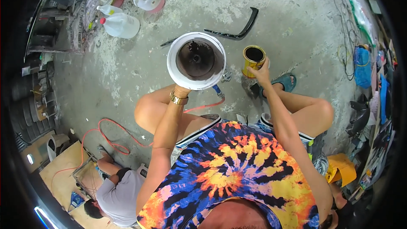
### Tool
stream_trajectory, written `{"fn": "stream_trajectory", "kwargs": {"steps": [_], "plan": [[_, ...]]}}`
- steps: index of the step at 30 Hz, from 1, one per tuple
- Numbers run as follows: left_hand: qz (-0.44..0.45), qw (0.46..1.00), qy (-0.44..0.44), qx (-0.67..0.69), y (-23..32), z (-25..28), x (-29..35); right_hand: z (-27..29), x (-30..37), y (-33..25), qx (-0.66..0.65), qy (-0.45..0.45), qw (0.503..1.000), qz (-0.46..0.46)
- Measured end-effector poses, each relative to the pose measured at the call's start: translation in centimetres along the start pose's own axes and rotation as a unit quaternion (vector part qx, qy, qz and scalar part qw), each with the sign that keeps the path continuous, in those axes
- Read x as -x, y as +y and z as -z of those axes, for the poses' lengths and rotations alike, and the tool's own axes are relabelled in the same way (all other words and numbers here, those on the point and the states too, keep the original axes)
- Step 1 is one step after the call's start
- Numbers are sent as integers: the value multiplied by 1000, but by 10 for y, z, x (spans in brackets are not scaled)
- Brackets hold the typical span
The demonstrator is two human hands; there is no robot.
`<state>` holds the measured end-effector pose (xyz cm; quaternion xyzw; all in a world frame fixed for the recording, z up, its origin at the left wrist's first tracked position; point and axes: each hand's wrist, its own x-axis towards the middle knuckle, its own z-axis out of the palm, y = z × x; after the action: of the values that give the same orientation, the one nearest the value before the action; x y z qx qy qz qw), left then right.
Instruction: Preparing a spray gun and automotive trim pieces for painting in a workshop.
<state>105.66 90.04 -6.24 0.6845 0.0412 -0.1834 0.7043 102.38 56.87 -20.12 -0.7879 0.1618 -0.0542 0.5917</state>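
Your left hand (183, 90) sits at the near edge of a white, dark-stained container (197, 84), its fingers hidden underneath, so how far they close, or on what, you cannot tell. That container's open mouth faces up toward you, its axis roughly along your line of sight. Just right of it, a metal fitting (227, 75) shows only partly. Farther right, apart from the container, your right hand (262, 72) curls round the near right side of a gold tin (250, 66), whose dark inside is hard to make out.
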Motion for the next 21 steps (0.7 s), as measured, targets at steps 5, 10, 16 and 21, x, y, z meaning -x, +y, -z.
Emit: {"fn": "stream_trajectory", "kwargs": {"steps": [5,10,16,21], "plan": [[-4,1000,23,16,-10,1,3,-12,-7,2,28,-35,999,18],[-20,998,48,30,-12,0,6,-15,-16,7,50,-53,997,-24],[-124,988,62,66,-3,17,-4,-3,12,33,71,-10,997,-40],[-222,972,60,49,6,30,-16,-14,59,74,77,-5,993,-88]]}}
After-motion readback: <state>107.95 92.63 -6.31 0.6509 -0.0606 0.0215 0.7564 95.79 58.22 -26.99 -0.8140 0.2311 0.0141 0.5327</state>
